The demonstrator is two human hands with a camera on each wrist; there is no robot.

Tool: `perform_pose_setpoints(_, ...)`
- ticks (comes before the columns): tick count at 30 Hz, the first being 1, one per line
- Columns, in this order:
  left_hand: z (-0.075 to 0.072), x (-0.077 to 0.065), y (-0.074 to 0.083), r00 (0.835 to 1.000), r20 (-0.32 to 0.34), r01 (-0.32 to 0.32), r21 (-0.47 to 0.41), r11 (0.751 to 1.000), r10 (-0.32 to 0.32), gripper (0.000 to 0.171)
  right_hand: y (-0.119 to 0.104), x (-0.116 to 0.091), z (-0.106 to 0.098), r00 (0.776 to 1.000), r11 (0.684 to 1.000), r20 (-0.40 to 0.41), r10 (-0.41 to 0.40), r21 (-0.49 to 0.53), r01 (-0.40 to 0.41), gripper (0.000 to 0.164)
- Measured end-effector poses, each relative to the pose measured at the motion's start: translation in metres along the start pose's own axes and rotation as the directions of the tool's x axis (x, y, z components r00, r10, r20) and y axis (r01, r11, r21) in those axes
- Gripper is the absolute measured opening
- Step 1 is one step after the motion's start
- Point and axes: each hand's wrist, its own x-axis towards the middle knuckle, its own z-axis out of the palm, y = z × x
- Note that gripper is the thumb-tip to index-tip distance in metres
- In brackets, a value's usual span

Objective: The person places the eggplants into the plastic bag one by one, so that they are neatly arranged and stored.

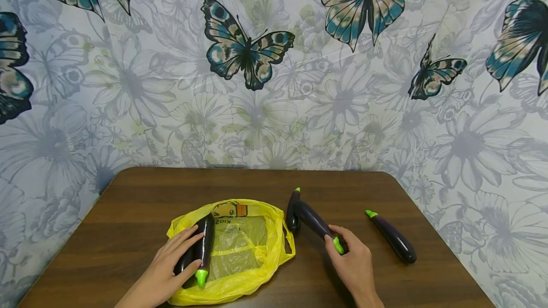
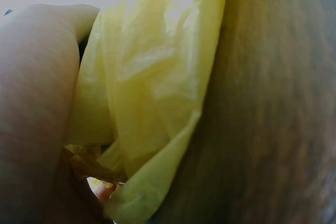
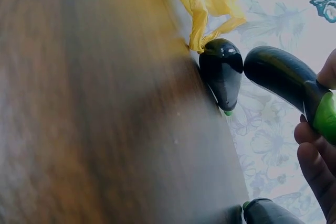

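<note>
A yellow plastic bag (image 1: 257,274) lies wide-mouthed on the table, with two dark eggplants side by side along its left side; the inner eggplant (image 1: 208,239) has its green stem towards me. My left hand (image 1: 164,263) rests over them, its fingers laid fairly straight across and fingertips touching the inner one. Raised off the table, another eggplant (image 1: 312,218) is pinched near its green stem end by my right hand (image 1: 353,258), between thumb and fingers. Behind its far end, a shorter eggplant (image 1: 293,210) lies next to the bag's right handle.
On the right of the brown wooden table (image 1: 342,184) lies one more eggplant (image 1: 391,237), its green stem pointing away. Behind the table hangs a backdrop (image 1: 257,122) with butterflies and flowers. The bag's handle loop (image 1: 288,246) sticks out to the right.
</note>
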Motion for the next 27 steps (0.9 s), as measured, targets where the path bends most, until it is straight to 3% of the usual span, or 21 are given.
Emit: perform_pose_setpoints(27,-0.0013,0.0002,0.0016,1.000,0.001,-0.002,-0.001,1.000,0.002,0.056,-0.0035,0.0000,-0.0011,0.999,1.000,0.029,0.019,-0.016,-0.018,0.027)
